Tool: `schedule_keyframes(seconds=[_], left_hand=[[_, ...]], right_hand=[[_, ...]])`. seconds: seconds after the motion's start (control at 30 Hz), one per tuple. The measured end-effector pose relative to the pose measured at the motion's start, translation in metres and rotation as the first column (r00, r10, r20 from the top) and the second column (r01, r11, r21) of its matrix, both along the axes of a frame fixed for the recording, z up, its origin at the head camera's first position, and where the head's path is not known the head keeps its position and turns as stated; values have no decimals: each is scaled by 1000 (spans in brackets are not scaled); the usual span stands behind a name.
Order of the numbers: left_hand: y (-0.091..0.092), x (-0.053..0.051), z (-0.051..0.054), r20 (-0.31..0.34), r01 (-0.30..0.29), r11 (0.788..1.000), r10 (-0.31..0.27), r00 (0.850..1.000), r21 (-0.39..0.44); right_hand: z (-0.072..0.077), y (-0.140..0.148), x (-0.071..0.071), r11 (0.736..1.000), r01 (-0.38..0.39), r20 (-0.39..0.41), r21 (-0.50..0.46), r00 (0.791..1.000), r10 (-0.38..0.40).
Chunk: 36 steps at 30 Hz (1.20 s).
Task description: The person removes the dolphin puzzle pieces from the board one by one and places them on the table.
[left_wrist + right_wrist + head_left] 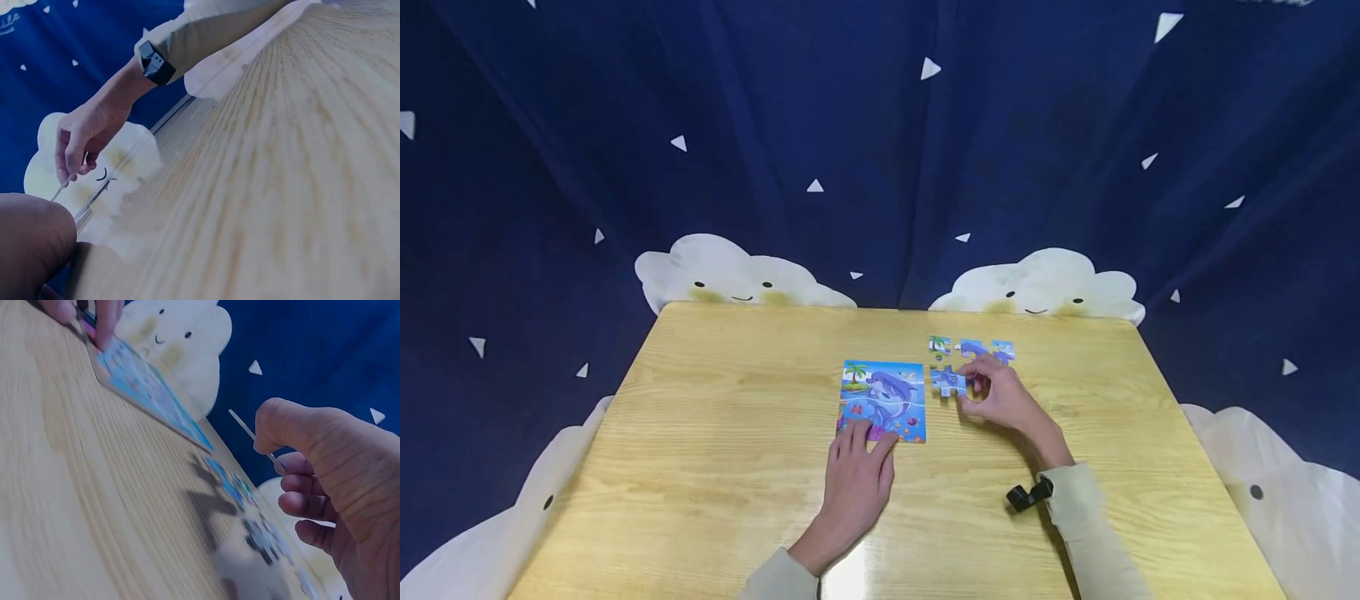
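Note:
A square dolphin picture (887, 392) lies on the table, and the left hand (853, 483) rests with its fingertips on the lower edge. To its right, the right hand (996, 396) pinches a blue puzzle piece (947, 381) between thumb and fingers. In the right wrist view that piece (240, 423) is seen edge-on, raised above the table, held by the right hand (331, 481). Loose pieces lie behind the right hand: one with a palm tree (939, 343), one with a dolphin (973, 347) and one at the right (1003, 348).
The wooden table (715, 433) has its far edge against a dark blue curtain (820, 108) with white triangles and clouds. A black band with a small device (1030, 495) sits on the right wrist.

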<state>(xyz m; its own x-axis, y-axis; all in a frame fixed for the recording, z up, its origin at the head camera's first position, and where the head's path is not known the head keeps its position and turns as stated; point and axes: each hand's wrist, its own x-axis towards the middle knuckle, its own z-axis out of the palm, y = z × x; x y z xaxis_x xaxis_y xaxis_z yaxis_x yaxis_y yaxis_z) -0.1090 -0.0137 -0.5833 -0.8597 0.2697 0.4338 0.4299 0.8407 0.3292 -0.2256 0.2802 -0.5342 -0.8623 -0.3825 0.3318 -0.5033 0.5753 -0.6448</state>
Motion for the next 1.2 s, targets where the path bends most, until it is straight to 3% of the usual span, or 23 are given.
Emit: schedule_keyframes(seconds=[0.23,0.73,0.93,1.2], left_hand=[[0,-1,3,21,9,1000,-9,1000,13],[0,-1,2,-3,3,1000,-3,1000,-7],[-1,-2,1,-7,3,1000,-3,1000,-18],[0,-2,1,-2,-2,1000,2,1000,-21]], right_hand=[[1,27,-2,997,60,15,40,998,-61],[-8,76,-13,984,161,46,72,985,-164],[-13,90,-14,971,194,35,138,979,-201],[-16,96,-14,952,214,83,218,968,-237]])
